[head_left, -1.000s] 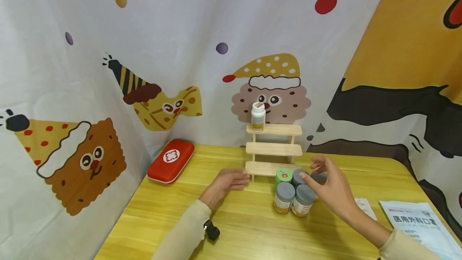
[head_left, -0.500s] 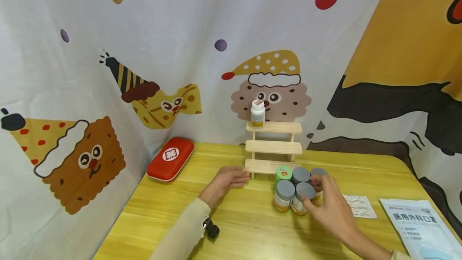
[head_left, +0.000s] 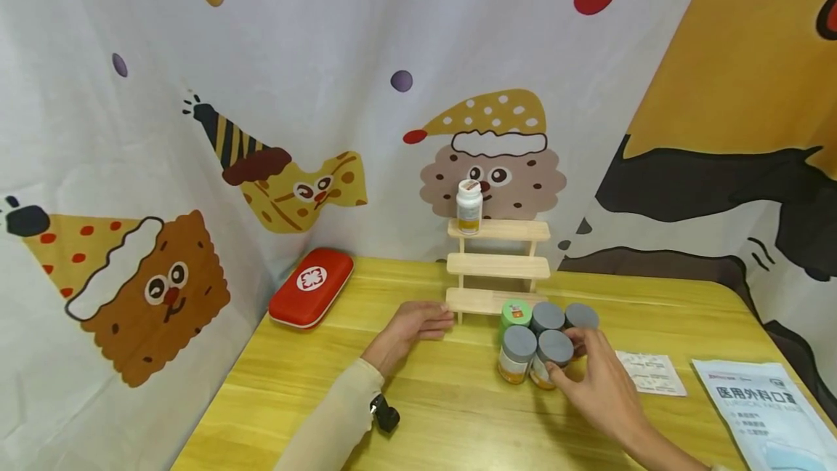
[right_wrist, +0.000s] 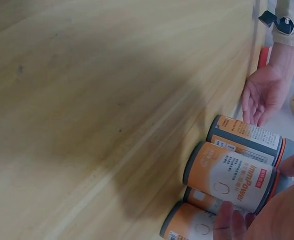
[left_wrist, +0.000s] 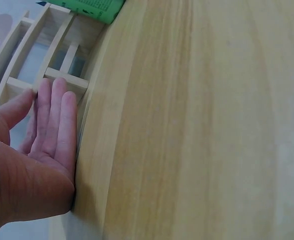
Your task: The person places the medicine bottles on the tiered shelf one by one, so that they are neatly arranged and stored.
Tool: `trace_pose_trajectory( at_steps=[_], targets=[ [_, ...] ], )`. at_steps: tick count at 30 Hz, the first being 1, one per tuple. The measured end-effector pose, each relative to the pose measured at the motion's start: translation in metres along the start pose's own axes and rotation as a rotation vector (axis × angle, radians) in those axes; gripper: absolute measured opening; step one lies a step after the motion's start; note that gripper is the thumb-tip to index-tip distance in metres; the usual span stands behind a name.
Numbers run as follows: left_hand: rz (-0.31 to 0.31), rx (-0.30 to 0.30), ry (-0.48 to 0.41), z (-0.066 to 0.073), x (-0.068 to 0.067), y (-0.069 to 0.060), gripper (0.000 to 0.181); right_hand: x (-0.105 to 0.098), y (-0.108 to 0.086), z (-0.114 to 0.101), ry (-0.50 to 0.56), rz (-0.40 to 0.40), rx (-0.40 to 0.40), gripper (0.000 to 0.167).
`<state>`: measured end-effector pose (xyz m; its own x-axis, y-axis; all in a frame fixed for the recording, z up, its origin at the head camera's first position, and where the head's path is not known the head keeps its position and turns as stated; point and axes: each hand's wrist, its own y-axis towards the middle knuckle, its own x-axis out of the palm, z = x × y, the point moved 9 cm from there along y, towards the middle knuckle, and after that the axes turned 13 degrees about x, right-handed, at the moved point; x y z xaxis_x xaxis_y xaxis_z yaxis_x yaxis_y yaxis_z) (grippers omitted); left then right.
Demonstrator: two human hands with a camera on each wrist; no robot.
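Right hand [head_left: 603,385], lowered since earlier, is gripping one jar [head_left: 556,345]; left hand [head_left: 413,323], straight-fingered, is resting beside rack [head_left: 498,265]; one bottle [head_left: 468,208] is standing shelved, four more jars [head_left: 519,344] remaining unshelved.

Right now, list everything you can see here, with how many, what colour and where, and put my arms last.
wooden stand: one, pale wood, middle back of the table
white bottle: one, white and yellow, top shelf, left end
grey-lidded jars: four, orange-and-white labels where visible, clustered by the stand's right end
green container: one, green, behind the front left jar
red case: one, red with white emblem, back left
printed sheet: one, white, right
mask packet: one, white, far right
table: one, yellowish wood, beneath everything
patterned cloth: white with cartoons, behind
black device: one, black, left wrist
left sleeve: one, cream
left hand: one, bare, at the stand's left end
right hand: one, bare, around the front right jar
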<state>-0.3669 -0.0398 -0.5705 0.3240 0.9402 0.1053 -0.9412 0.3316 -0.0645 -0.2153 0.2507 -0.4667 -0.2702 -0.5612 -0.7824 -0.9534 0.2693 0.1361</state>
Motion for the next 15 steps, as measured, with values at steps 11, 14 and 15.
trace_pose_trajectory(
  at_steps=[11,14,15],
  targets=[
    [-0.008,-0.013,-0.002,-0.0011,0.0005,0.0012,0.043,-0.0020,-0.0012,0.0022,-0.009,0.081,-0.049,0.053],
    [-0.013,-0.010,0.004,-0.0007,0.0006,-0.0003,0.044,-0.0027,-0.0004,0.0021,-0.009,0.109,-0.068,0.053],
    [-0.009,-0.012,0.002,-0.0005,0.0001,-0.0012,0.045,-0.0029,-0.0002,0.0018,-0.010,0.115,-0.074,0.053]
  ],
)
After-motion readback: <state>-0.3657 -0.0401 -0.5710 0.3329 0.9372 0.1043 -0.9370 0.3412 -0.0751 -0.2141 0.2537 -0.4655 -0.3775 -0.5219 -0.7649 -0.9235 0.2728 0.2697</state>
